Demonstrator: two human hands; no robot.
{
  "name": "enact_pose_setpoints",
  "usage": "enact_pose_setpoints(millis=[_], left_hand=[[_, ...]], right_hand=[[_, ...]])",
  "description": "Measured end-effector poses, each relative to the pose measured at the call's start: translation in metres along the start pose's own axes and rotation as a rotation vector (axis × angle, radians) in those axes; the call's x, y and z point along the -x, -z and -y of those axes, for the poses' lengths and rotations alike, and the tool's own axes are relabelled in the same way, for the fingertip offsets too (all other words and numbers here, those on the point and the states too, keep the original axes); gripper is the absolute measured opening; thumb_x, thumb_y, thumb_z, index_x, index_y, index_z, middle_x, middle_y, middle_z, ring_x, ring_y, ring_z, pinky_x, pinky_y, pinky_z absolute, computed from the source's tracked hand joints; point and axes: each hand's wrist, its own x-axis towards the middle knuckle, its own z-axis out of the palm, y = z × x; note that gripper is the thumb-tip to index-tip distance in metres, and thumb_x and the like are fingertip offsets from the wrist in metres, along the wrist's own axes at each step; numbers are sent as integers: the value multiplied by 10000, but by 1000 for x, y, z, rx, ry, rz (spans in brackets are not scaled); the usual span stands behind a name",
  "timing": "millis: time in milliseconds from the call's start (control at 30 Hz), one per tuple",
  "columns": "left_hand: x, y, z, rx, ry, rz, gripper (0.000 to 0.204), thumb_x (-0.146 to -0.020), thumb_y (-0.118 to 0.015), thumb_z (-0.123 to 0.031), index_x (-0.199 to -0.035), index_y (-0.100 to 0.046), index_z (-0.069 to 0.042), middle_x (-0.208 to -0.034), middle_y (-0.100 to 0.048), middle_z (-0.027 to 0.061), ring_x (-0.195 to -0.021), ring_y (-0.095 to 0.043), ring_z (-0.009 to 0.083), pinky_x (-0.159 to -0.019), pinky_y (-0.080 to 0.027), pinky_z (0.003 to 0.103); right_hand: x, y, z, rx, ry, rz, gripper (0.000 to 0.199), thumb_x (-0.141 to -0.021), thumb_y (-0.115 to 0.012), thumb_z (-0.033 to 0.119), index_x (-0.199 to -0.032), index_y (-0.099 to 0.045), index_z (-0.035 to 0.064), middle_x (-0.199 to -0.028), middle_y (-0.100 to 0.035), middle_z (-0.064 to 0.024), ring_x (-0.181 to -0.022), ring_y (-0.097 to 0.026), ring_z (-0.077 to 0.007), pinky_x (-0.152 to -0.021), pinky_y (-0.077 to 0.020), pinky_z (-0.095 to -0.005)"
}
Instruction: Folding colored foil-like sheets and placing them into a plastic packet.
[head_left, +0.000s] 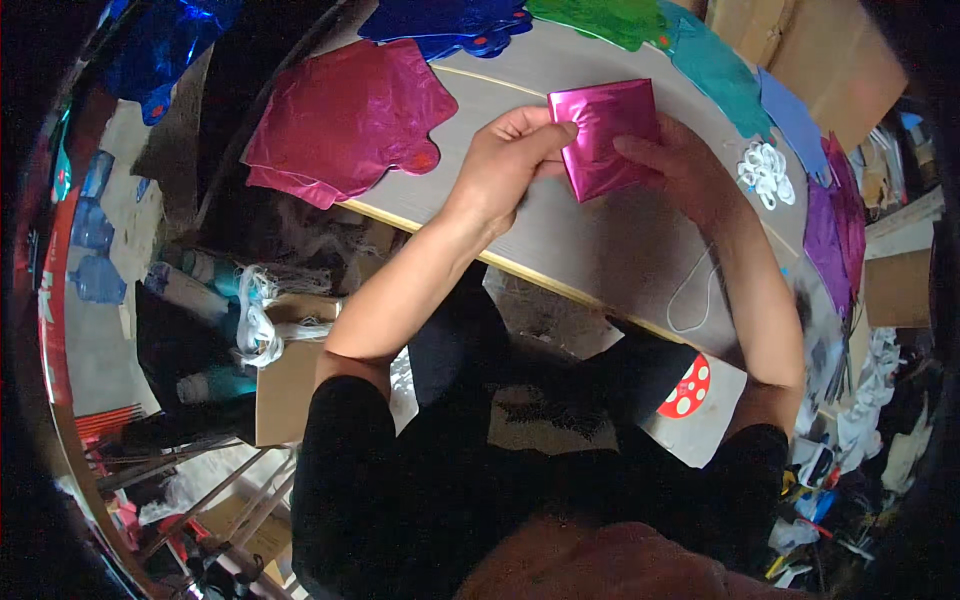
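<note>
Above the table, my left hand pinches the left edge of a folded packet of shiny magenta foil, its thumb on the front. My right hand grips the packet's right side, thumb across the front and fingers behind it, partly hidden. The packet is roughly square and tapers to a corner at the bottom. A stack of flat pink foil pieces with lobed edges and a red dot lies left of my left hand. A thin white string loop rests on the table beneath my right forearm.
Around the grey table lie foil stacks in blue, green, teal and purple. White cord loops sit at the right. A cardboard box and hanging white strings are at the lower left.
</note>
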Motion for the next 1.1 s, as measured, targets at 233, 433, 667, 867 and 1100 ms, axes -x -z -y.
enact_pose_setpoints(millis=[233,433,667,867,1100], left_hand=[[3,2,-11,-364,-137,42,245,-906,-670,-70,-1138,-660,7,-1017,-691,50,-879,-640,91,-732,-516,240],[9,37,-11,-1362,-744,90,352,-757,-768,-100,-1100,-702,-142,-1106,-654,71,-998,-648,291,-775,-558,375],[-29,38,-10,-1270,-786,247,115,-791,-760,-134,-899,-733,-107,-997,-672,36,-947,-655,256,-771,-548,375],[-50,21,-6,-1330,-441,41,508,-701,-876,-308,-1067,-651,-37,-1135,-596,171,-916,-661,276,-787,-528,361],[-57,25,-17,-1484,-146,56,620,-673,-849,-476,-1047,-651,-23,-950,-686,153,-859,-676,299,-779,-522,393]], right_hand=[[-11,44,2,138,-51,26,441,-886,-690,179,-1294,-587,47,-1186,-664,-45,-1076,-625,-150,-973,-483,-320],[-31,78,-6,131,-84,106,427,-877,-677,105,-1288,-589,32,-1167,-670,-34,-1050,-619,-134,-963,-475,-306],[-66,53,-31,819,-17,148,482,-834,-734,281,-1244,-609,60,-1084,-676,-39,-965,-611,-136,-898,-468,-305],[-57,42,-30,797,-22,119,538,-827,-736,347,-1249,-587,49,-1084,-670,-74,-970,-605,-155,-859,-475,-325],[-46,29,-41,740,209,88,500,-826,-727,379,-1183,-613,48,-965,-680,-87,-921,-626,-169,-842,-483,-331]])
